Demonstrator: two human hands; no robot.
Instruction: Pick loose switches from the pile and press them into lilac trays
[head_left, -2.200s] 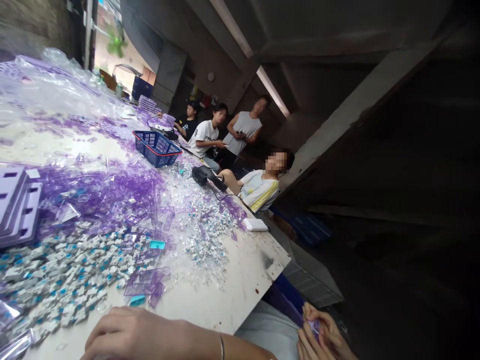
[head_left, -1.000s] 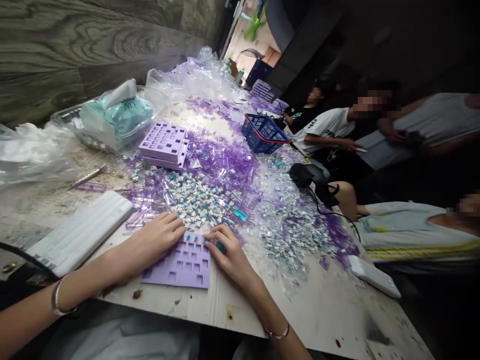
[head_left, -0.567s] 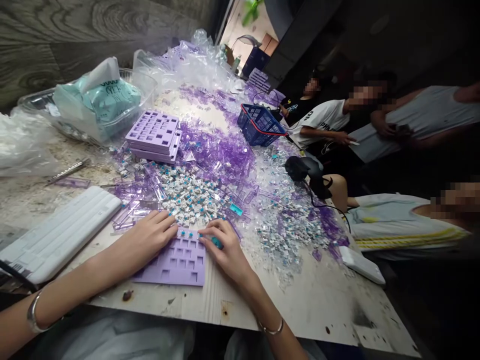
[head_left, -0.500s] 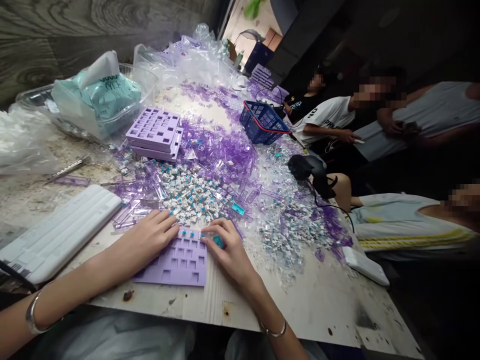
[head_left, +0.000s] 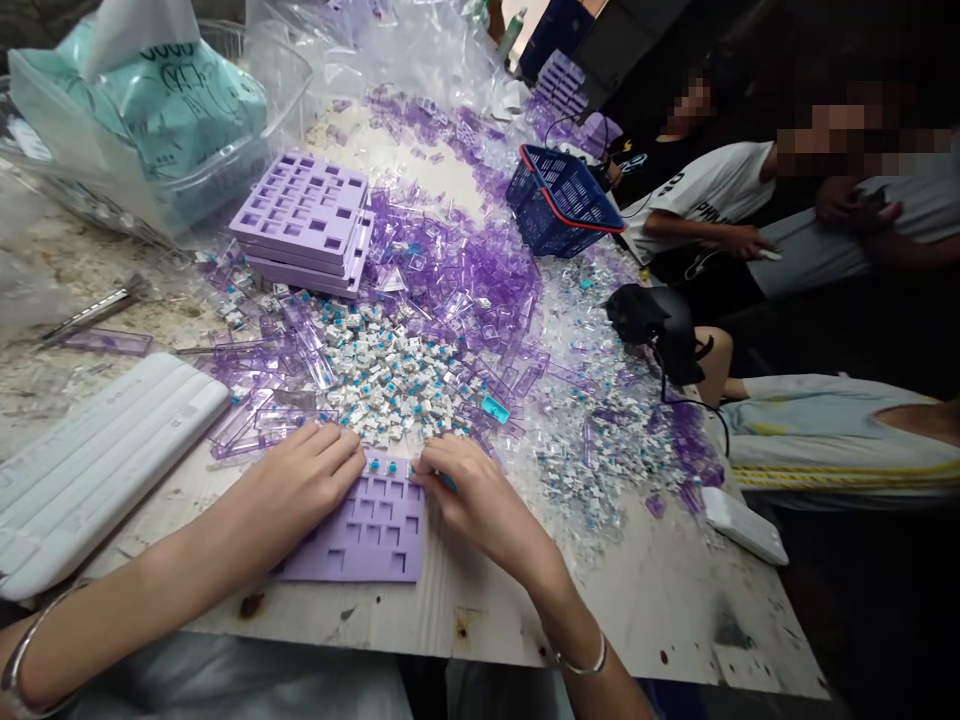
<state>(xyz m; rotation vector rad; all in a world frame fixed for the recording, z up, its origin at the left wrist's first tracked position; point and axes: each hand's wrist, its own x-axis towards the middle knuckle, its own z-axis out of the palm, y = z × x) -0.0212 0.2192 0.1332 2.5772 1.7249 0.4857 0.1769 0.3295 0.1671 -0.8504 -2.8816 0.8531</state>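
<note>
A purple plate (head_left: pixel 375 560) with rows of square cut-outs lies flat on the table before me. Two small keyboard switches with blue stems (head_left: pixel 383 467) sit along its far edge, between my hands. My left hand (head_left: pixel 319 465) lies over the plate's far left part, its fingers loosely stretched and its thumb hidden. At the far right corner, my right hand (head_left: pixel 469 490) pinches what looks like another switch, mostly covered by the fingertips. A teal piece shows partly beneath that hand. Just beyond both hands spreads a heap of white switches with blue stems (head_left: pixel 397 385).
Stacked purple plates (head_left: pixel 300 215) stand behind the heap, beside clear purple plastic parts (head_left: pixel 465 265). A white ridged device (head_left: pixel 112 460) lies left, tweezers (head_left: pixel 94 310) beyond it. A blue basket (head_left: pixel 562 205) stands farther back. Several people sit along the right side.
The view has shifted closer and lower, so the tissue pack and stacked plates look larger. My right thumb and fingers have drawn closer together at the plate's corner. My left hand stays on the plate.
</note>
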